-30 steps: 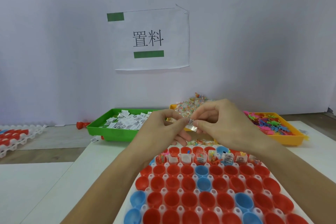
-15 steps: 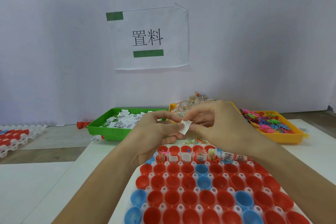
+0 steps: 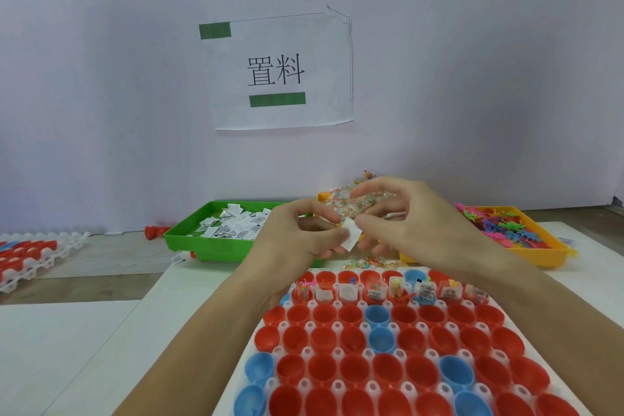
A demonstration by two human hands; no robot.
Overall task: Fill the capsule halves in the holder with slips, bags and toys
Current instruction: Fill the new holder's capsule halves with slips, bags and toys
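Slip pinched between left hand and right hand fingers, above holder.

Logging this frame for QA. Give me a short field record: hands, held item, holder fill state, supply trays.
left hand: pinches the white slip
right hand: pinches the same slip from the other side
slip position: held in the air beyond the holder's far edge
holder: far rows hold slips, bags and toys; nearer red and blue halves empty
green tray: slips
middle tray: small bags, mostly hidden by the hands
orange tray: coloured toys
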